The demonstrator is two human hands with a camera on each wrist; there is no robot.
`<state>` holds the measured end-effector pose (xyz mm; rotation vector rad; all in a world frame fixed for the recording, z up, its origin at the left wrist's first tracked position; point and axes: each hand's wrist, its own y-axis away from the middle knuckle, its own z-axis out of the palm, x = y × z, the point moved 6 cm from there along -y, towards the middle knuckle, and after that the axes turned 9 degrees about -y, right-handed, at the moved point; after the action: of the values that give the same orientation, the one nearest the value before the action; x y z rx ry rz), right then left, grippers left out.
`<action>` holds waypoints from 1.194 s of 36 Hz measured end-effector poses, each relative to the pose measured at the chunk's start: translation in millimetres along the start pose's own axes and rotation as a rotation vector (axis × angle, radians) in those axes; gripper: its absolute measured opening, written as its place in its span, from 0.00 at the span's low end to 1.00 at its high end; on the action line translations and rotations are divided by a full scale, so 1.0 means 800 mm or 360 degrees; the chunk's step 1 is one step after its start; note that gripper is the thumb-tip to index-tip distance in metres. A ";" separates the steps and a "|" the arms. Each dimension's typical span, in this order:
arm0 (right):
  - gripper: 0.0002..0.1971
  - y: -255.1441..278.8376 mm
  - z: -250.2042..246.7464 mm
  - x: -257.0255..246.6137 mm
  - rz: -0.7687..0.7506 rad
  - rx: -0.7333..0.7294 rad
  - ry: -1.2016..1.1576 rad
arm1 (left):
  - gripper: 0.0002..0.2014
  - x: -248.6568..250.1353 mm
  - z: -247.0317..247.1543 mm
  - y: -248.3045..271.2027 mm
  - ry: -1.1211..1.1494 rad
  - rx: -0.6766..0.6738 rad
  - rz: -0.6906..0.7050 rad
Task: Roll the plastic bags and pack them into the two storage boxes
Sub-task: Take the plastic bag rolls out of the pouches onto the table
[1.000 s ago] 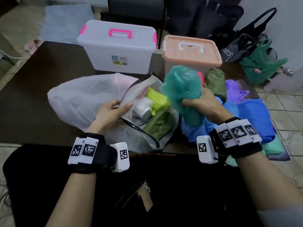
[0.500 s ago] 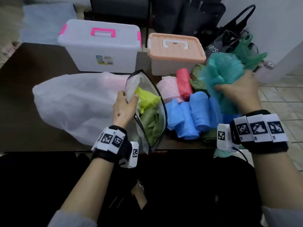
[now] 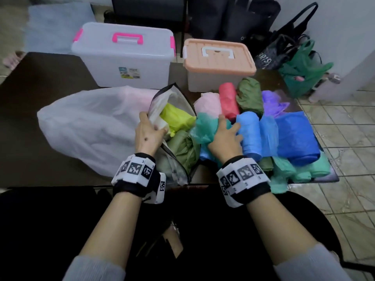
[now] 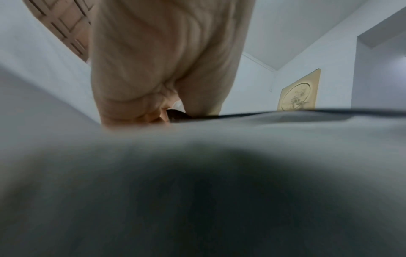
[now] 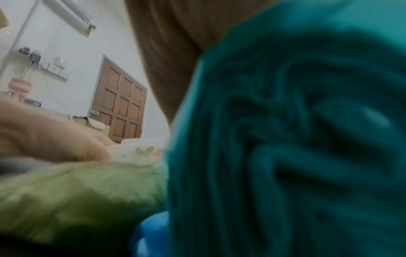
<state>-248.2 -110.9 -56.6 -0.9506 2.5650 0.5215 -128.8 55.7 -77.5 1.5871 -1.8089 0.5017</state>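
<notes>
**Progress: bags still being pulled and rolled, nothing boxed yet**

Left hand (image 3: 149,133) is gripping the rim of the zip pouch (image 3: 172,110), fingers curled over the edge, keeping it open. Right hand (image 3: 224,138) is clutching a crumpled teal bag (image 3: 205,126) and pressing it down between the pouch and the rolled pile; the right wrist view is showing teal plastic bunched up against the palm.

Done, judging by the table: a cluster of rolls is sitting right of the pouch, including a pink roll (image 3: 209,102), red roll (image 3: 229,100), olive roll (image 3: 250,96) and blue rolls (image 3: 251,134), with mint ones at the near edge.

Left: the yellow-green bag (image 3: 176,118) and a duller green one are still sitting loose in the pouch, and the teal bag is looking unrolled. The white sack (image 3: 87,126) is lying to the left; contents unclear.

Both boxes, the clear box (image 3: 125,59) and peach-lid box (image 3: 219,63), are standing at the back with lids on. Packing is not looking started; can't see inside either.
</notes>
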 end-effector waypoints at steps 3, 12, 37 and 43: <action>0.38 0.004 0.015 -0.001 -0.0010 -0.0117 0.0136 | 0.26 -0.013 -0.007 -0.011 0.0123 -0.0051 -0.0060; 0.43 0.017 -0.010 -0.037 -0.0269 -0.0251 0.0084 | 0.12 -0.052 -0.029 -0.041 0.1314 -0.0189 -0.0324; 0.25 0.039 0.032 -0.044 -0.0051 -0.0410 -0.0650 | 0.16 -0.083 -0.003 -0.001 0.1214 0.0203 -0.0134; 0.43 0.030 0.069 -0.051 0.0076 -0.0676 -0.0454 | 0.16 -0.087 0.003 -0.001 0.1323 0.0165 -0.0225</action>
<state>-224.6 -46.4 -81.3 -0.8684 2.2646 1.1595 -126.4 103.4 -128.1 1.2715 -1.0458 1.0157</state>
